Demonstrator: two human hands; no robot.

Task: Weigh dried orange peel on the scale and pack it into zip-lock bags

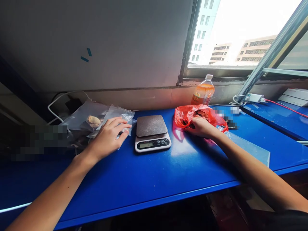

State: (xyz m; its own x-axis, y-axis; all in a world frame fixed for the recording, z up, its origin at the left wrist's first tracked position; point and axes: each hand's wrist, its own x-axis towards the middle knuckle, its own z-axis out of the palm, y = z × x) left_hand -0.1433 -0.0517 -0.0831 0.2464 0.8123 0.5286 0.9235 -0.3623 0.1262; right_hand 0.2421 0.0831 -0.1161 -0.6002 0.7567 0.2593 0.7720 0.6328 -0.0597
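A digital kitchen scale [152, 125] with a dark square plate stands in the middle of the blue table, its display showing what looks like 0.0. To its left, my left hand [111, 134] is over a clear zip bag [120, 112], fingers stretched and a little apart; whether it touches the bag I cannot tell. My right hand [201, 125] reaches into the mouth of a red plastic bag [184, 113] right of the scale. Dark brown pieces [201, 113] show inside that bag. The fingertips there are hidden, so any grip cannot be seen.
Another clear bag with a pale brown piece [93, 121] lies at the left, near a white cable [55, 99]. Behind the red bag stands a bottle of orange drink [204, 90]. A flat clear bag [250, 146] lies at the right. A metal frame post [269, 48] slants by the window.
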